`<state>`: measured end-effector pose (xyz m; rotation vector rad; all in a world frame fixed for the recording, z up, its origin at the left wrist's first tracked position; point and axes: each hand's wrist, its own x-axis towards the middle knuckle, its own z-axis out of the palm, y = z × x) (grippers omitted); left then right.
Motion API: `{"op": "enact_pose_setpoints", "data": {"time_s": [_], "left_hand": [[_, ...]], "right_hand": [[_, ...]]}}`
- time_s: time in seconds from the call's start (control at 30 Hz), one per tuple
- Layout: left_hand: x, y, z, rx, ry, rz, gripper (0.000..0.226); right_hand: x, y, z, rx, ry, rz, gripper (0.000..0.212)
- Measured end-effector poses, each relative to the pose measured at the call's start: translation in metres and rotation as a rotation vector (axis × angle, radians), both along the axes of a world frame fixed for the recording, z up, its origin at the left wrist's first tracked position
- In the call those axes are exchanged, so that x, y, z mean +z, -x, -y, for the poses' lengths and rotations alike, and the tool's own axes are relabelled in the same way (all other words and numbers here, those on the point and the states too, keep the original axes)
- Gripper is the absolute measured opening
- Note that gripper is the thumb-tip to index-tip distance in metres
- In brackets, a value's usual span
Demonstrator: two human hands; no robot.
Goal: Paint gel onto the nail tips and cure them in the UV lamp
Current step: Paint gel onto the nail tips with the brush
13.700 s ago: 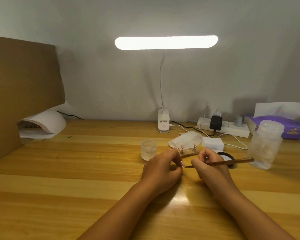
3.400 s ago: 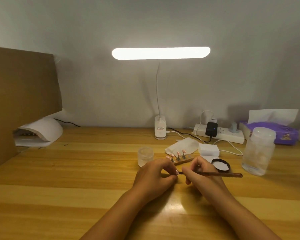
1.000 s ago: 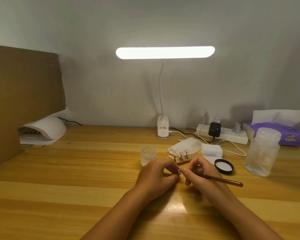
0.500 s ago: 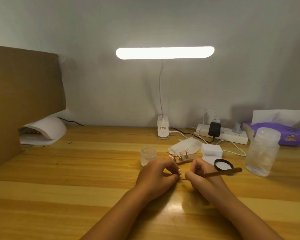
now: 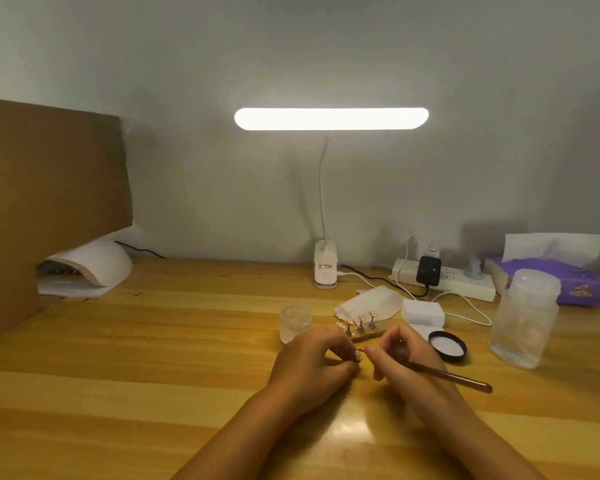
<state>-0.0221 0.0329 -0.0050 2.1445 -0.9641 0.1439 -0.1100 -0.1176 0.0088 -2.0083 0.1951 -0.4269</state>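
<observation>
UV lamp (image 5: 90, 265) is set far left at the back of the table (image 5: 153, 341), beside a cardboard panel (image 5: 49, 202), well apart from both hands. Clear jar (image 5: 295, 322) is placed just behind the left hand (image 5: 312, 368). One nail tip (image 5: 358, 356) is pinched in its curled fingers. Rack (image 5: 359, 327) of four more tips is seen just behind. Brush (image 5: 451, 375) is gripped in the curled fingers of the right hand (image 5: 406, 362), head at the pinched tip, probably touching, too small to confirm. Black lid (image 5: 447, 346) and plastic bottle (image 5: 523, 320) are placed right.

A lit desk lamp (image 5: 331, 118) stands by the wall; power strip (image 5: 465, 289) and tissue box (image 5: 551, 277) to its right.
</observation>
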Motion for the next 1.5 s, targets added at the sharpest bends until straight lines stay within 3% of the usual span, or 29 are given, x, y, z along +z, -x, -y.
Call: {"op": "enact_pose_setpoints", "data": {"time_s": [0.63,0.97,1.5], "left_hand": [[-0.0002,0.0015,0.0002,0.005,-0.006,0.007,0.016],[-0.0001,0.0008,-0.0002,0.013,-0.009,0.01,0.005],[0.0018,0.0028,-0.0002,0.019,-0.008,0.011,0.006]], "right_hand": [[0.0018,0.0014,-0.0012,-0.012,0.02,-0.053,0.018],[0.0044,0.0027,-0.0034,-0.048,-0.029,-0.026,0.015],[0.0066,0.0008,-0.0021,-0.056,-0.019,-0.057,0.016]]}}
